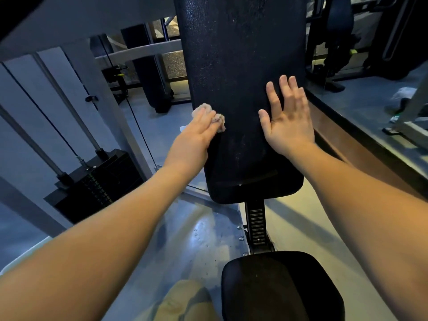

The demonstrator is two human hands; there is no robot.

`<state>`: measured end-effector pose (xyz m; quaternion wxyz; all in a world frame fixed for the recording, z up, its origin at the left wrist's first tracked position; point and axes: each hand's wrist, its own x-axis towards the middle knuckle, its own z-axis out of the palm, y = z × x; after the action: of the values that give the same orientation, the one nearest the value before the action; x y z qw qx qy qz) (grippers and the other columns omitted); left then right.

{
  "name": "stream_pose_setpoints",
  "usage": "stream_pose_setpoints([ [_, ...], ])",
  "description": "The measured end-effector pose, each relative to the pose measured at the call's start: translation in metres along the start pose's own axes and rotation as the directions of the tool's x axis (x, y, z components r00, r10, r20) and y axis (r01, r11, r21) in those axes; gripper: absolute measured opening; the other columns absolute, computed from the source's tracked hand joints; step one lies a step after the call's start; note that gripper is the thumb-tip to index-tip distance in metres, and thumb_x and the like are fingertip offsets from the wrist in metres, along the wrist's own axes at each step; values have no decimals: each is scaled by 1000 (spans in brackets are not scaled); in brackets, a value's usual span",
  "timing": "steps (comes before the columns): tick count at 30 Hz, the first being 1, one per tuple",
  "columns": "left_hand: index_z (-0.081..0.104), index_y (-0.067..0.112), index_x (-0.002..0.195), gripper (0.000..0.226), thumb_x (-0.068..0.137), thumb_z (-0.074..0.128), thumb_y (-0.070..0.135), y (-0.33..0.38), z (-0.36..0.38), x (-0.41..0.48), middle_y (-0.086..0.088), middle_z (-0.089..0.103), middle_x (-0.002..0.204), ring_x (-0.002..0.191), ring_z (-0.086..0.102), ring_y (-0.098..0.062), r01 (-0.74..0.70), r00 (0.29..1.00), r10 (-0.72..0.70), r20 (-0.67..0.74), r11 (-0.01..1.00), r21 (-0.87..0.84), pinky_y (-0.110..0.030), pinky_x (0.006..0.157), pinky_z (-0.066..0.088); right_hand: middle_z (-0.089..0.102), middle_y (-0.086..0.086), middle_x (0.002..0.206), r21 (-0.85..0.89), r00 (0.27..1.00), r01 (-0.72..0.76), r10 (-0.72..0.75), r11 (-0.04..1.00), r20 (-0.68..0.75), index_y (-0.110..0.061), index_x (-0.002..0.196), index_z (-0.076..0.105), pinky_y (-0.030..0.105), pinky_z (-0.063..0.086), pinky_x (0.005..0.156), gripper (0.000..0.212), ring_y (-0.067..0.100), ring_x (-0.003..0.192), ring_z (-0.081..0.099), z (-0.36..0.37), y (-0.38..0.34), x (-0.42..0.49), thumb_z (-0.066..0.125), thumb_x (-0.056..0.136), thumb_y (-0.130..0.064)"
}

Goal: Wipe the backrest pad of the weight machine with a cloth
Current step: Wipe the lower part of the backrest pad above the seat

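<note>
While the cloth (205, 108) is being pressed against the backrest pad (240, 66) under the straight fingers of the left hand (194, 133), the right hand (287, 119) is being laid flat on the same pad, fingers spread and gripping nothing. The cloth is being bunched at the pad's edge, around the left fingertips. The seat (278, 286) is being seen below both wrists, the weight stack (92, 181) outside the left forearm.
</note>
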<state>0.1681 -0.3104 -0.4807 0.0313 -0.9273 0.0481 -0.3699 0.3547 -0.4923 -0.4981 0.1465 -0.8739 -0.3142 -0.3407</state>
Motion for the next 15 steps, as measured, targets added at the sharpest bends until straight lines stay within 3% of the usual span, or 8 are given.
stream_pose_setpoints([
  [4,59,2,135,79,62,70,-26,22,33,-51,-18,53,145,139,44,-35,38,984,-42,176,999,22,-36,106,43,-3,10,172,-2,999,-13,13,1000,37,-19,164,2,46,-2,129,68,29,159,-5,-7,-2,-3,24,108,-51],
  [7,60,8,133,66,73,61,-20,30,32,-85,-10,52,145,142,41,-27,-11,955,39,294,995,-95,-39,108,47,-8,8,172,-11,993,-47,48,999,104,-22,164,-4,45,-6,128,69,27,159,-10,-12,-5,-13,19,108,-54],
  [9,60,5,130,47,87,47,-10,31,16,-72,-12,55,137,132,50,-27,-56,956,97,277,987,-154,-42,96,54,-9,7,172,-14,988,-66,68,998,140,-23,164,-6,45,-6,129,69,26,158,-13,-7,-3,-33,18,107,-55],
  [11,60,-2,126,42,90,39,-8,32,9,-38,-18,56,132,130,48,-31,-117,980,136,144,984,-133,-40,101,50,-7,8,172,6,982,-81,79,997,172,-21,164,-2,46,-1,129,69,26,159,-11,-2,2,-56,23,108,-53],
  [13,58,-3,132,51,85,40,-10,38,10,-1,-22,51,142,139,38,-35,-74,994,78,72,996,-58,-38,113,39,1,11,172,2,982,-77,76,997,174,-16,164,7,48,5,129,69,28,159,-5,3,6,-72,29,108,-50],
  [15,46,2,146,62,85,40,-8,46,26,11,-19,35,157,150,23,-34,-58,985,52,165,998,32,-38,121,24,6,13,172,-6,983,-78,77,997,169,-13,164,11,49,9,129,69,30,159,0,3,5,-74,32,108,-48],
])
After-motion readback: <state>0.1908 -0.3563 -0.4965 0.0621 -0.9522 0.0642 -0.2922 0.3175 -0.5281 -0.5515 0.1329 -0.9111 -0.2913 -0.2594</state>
